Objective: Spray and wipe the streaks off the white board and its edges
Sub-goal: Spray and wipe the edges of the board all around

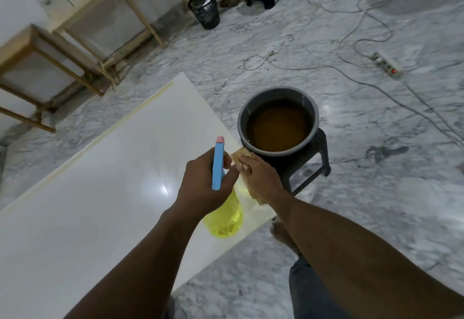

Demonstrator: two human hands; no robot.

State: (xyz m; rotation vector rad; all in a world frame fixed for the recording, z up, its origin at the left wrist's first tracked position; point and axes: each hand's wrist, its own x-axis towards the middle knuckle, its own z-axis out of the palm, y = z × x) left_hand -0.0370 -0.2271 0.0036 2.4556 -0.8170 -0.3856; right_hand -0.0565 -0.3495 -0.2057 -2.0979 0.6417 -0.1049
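The white board [100, 180] lies flat across the left and middle of the head view, with a tan strip along its far edge. My left hand [200, 183] grips a spray bottle [218, 165] with a blue head, pink nozzle and yellow body, held above the board's right side. My right hand [261, 180] presses a tan cloth [238, 154] on the board's right edge, beside the bucket. Most of the cloth is hidden under the hand.
A grey bucket [278, 93] of brown water sits on a black stool [324, 158] right of the board. Wooden frames [75, 49] stand at the far left. A black bin [204, 9], cables and a power strip [386, 63] lie on the marble floor. My foot [283, 235] is near the board's corner.
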